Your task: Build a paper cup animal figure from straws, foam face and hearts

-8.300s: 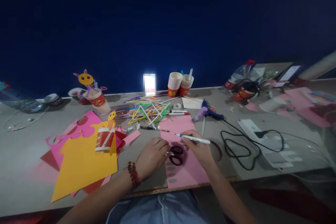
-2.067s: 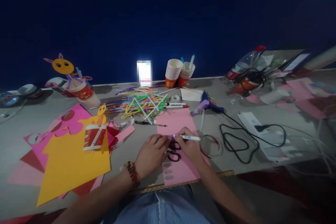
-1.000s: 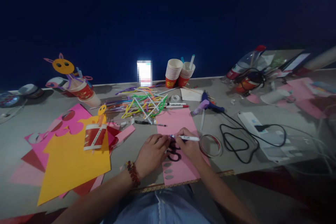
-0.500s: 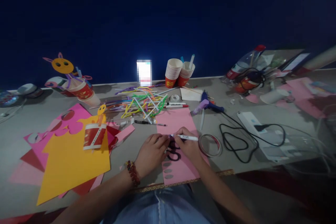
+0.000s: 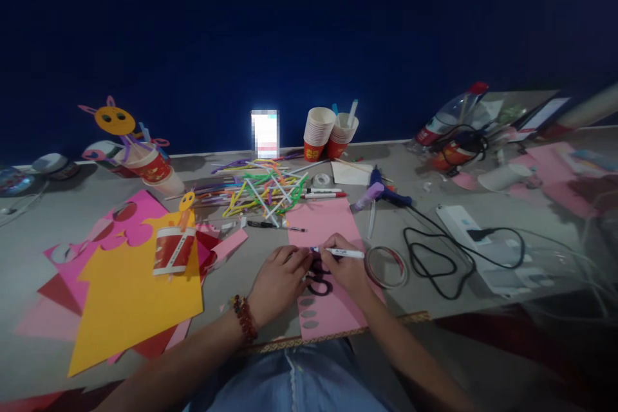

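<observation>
Nearest the body, three oval holes were already cut out of the long pink paper sheet (image 5: 338, 318), which lay flat on the grey surface (image 5: 251, 257), under and between the hands, so some cutting was done. Just beyond the holes, the black-handled scissors (image 5: 319, 290) rested on the sheet between the hands, neither of which gripped them. The left hand (image 5: 284, 273) lay palm down at the sheet's left edge with its fingers bent; whether they pinched anything could not be told. The right hand (image 5: 344, 264) gripped a slim white marker pen (image 5: 348, 253), its tip at the left fingertips. Marking was probably in progress and unfinished; what lay under the tip was too small to make out, and how much remained could not be judged. Just right of the right hand lay a ring-shaped tape roll (image 5: 404, 268). Left of the left hand, a red-and-white paper cup (image 5: 174, 251) bearing a small yellow round-headed figure (image 5: 187, 201) looked complete. Beyond both hands lay a loose pile of multicoloured fuzzy stems (image 5: 263, 190), apparently unused stock. Far to the left, a larger yellow paper head with pink ears (image 5: 114, 121) also looked finished, its eyes in place.
</observation>
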### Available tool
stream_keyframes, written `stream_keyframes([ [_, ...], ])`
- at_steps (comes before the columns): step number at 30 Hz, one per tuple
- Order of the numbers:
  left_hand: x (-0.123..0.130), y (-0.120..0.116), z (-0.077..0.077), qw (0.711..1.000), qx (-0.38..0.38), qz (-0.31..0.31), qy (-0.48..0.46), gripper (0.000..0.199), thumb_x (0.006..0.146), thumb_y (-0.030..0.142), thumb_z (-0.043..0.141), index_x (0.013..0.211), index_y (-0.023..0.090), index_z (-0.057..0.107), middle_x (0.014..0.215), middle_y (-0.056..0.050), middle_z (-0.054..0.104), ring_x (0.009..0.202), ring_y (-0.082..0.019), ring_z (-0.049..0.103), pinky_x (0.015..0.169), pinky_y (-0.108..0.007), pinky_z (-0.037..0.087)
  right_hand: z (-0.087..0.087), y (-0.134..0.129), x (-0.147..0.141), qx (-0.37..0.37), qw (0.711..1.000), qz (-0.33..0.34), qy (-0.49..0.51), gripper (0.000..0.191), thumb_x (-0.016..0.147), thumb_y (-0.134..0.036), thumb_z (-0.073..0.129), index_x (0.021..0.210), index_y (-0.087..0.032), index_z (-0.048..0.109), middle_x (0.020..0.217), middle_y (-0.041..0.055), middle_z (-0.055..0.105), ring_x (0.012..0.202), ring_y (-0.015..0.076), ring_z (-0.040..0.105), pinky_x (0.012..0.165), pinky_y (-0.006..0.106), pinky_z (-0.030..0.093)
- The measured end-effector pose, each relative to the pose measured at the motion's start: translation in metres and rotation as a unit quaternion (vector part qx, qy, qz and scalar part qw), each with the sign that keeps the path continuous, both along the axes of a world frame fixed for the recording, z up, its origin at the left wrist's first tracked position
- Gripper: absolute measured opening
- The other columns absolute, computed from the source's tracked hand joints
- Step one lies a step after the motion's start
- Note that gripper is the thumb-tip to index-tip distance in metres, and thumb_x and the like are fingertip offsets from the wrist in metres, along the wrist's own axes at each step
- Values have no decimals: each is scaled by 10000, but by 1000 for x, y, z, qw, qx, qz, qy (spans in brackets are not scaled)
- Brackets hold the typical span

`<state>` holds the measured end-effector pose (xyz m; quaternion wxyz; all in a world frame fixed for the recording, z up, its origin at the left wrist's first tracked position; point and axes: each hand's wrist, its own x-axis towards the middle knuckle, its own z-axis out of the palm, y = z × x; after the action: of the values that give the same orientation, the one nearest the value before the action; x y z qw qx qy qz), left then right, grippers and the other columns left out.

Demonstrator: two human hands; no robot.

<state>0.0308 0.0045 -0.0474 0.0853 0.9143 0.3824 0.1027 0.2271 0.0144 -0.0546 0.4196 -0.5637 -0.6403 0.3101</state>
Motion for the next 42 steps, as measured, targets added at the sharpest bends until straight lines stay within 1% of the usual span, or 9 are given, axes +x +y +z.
stream_keyframes([
  [8,0,0,-1,1000,0,2,3,498,925,361,616,1372,162,521,1360,-83,597,1210,-287,506,1058,-425,411,1,0,-1,0,1000,-1,-5,149,873,-239,551,725,-227,533,638,-37,554,595,145,538,589,257,415],
  [19,0,0,1,1000,-4,1,1,505,928,359,615,1381,165,508,1358,-90,597,1204,-287,513,1049,-429,412,2,1,-1,-2,1000,-3,-10,158,862,-249,549,708,-228,521,605,-46,530,560,138,510,557,250,395],
  [30,0,0,0,1000,-6,2,3,504,928,352,613,1382,157,508,1364,-79,596,1212,-284,501,1059,-427,413,1,0,-1,3,1000,-5,-6,168,862,-239,539,699,-234,502,603,-48,512,564,143,503,559,253,405],
  [35,0,0,-1,1000,-4,2,2,503,927,353,613,1380,162,507,1362,-84,595,1207,-280,503,1051,-430,421,2,0,-1,-2,1000,-3,-7,161,874,-246,545,714,-230,527,616,-41,540,573,142,519,565,253,409],
  [40,0,0,0,1000,-5,-1,2,513,924,358,617,1383,159,503,1361,-87,595,1206,-280,506,1058,-423,417,3,0,-2,-2,1000,-6,-8,178,867,-251,549,695,-230,510,597,-48,517,557,141,507,555,255,396],
  [42,0,0,0,1000,-3,-2,2,516,921,360,622,1381,161,502,1358,-93,596,1209,-278,508,1056,-424,419,3,0,-2,-3,1000,-5,-6,168,871,-249,545,707,-230,517,611,-43,531,571,143,518,564,255,405],
])
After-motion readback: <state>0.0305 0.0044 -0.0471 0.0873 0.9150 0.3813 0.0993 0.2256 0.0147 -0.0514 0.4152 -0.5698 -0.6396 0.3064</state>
